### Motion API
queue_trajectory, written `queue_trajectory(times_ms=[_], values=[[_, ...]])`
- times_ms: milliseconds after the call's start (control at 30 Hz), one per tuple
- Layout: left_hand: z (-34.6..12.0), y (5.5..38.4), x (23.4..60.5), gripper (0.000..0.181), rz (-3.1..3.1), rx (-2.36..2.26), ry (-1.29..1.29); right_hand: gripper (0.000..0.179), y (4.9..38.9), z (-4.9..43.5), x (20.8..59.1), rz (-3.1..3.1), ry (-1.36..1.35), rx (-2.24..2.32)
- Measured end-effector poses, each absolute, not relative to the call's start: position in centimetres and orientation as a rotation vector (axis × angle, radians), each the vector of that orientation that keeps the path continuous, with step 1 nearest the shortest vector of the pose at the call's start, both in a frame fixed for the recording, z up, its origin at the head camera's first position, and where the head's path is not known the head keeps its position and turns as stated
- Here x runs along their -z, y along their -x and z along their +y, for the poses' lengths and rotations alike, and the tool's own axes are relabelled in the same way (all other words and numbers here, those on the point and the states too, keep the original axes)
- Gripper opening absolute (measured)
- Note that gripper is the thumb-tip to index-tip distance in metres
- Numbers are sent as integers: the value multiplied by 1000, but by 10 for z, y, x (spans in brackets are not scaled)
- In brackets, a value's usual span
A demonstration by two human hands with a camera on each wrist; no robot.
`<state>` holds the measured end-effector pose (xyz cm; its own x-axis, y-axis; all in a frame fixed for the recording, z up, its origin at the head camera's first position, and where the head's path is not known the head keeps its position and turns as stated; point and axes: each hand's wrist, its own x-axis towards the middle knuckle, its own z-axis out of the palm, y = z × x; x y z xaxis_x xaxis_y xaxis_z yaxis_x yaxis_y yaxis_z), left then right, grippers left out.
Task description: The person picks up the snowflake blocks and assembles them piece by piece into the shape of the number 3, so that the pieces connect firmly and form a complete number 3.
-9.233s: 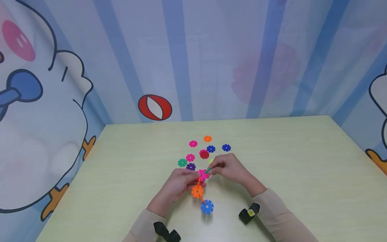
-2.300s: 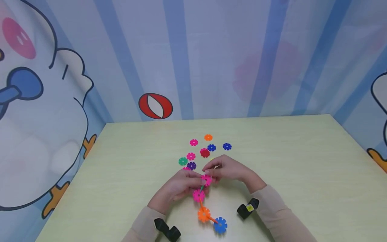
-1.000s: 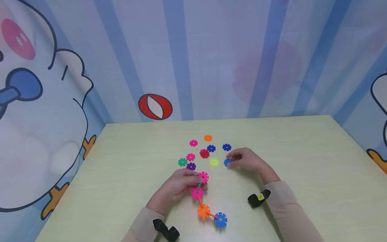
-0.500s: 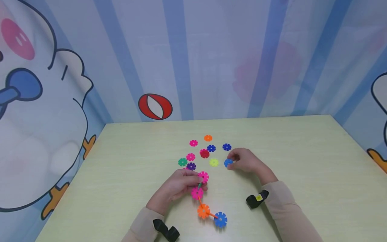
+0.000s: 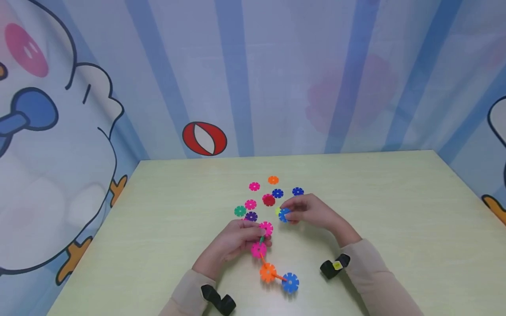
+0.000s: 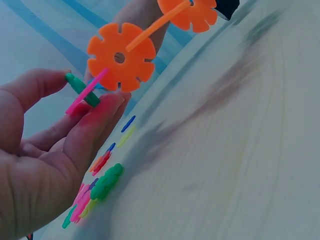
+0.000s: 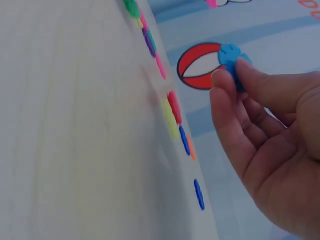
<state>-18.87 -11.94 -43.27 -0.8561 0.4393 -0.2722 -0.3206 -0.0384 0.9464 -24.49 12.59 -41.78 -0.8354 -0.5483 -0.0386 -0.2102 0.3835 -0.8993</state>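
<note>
My left hand (image 5: 233, 243) pinches the upper end of a chain of slotted plastic snowflake discs, by a pink disc (image 5: 266, 228). Below that, a green disc (image 6: 82, 90) seen edge-on joins a second pink disc (image 5: 258, 250). An orange disc (image 5: 268, 272) follows, linked by another edge-on orange one to a light blue disc (image 5: 290, 283) at the lower end. To the right and slightly farther away, my right hand (image 5: 316, 217) holds a separate blue disc (image 7: 230, 55) between thumb and fingertips, raised over the table and apart from the chain.
Loose discs lie on the pale wooden table (image 5: 166, 210) beyond the hands: red (image 5: 269, 200), green (image 5: 240, 211), purple (image 5: 251, 216), orange (image 5: 273, 180), several pink and dark blue. A yellow disc (image 5: 278, 211) is partly hidden behind the held blue one. A patterned curtain (image 5: 276, 87) backs the table.
Earlier a green disc and then a second pink disc joined the chain. My right hand then took a blue disc at the right and has now brought it left, closer to the left hand.
</note>
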Motion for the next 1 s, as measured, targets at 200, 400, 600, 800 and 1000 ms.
queue_trajectory(times_ms=[200, 400, 600, 800, 1000], values=[[-119, 189, 432, 26, 1760, -1938, -116, 18, 238, 115, 414, 2277, 722, 1448], [-119, 190, 433, 25, 1758, -1943, -112, 14, 234, 110, 416, 2264, 744, 1455], [-119, 190, 434, 23, 1742, -1957, -111, 13, 233, 109, 418, 2277, 737, 1450], [-120, 191, 435, 24, 1738, -1967, -102, 12, 233, 108, 419, 2288, 751, 1428], [-119, 190, 438, 26, 1749, -1954, -107, 12, 233, 106, 419, 2300, 764, 1394]])
